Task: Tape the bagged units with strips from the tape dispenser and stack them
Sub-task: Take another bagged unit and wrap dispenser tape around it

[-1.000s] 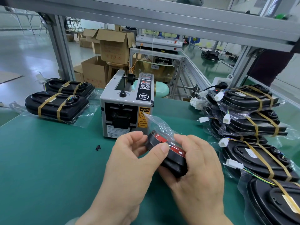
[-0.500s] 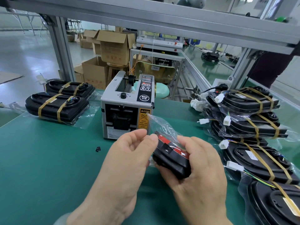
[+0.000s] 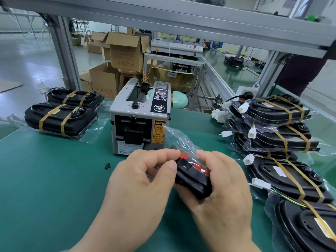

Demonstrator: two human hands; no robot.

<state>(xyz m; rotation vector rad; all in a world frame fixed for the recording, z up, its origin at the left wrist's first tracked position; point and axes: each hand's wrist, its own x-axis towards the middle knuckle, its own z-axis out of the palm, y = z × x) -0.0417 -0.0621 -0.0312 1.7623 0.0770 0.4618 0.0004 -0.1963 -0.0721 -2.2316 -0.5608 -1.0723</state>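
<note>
Bench (image 3: 54,179) lay under both hands. The taped stack (image 3: 278,113) sat well to the right of the right hand (image 3: 223,190), with the tape dispenser (image 3: 140,122) just beyond the fingertips. The right hand cradled the small bagged unit (image 3: 192,177), fingers curled round it, and the left hand (image 3: 138,186) pinched its left end. Judgement: fold the loose bag end (image 3: 178,137), which stood up past the fingers, flat and tight before reaching for tape; keep the right-hand hold firm.
</note>
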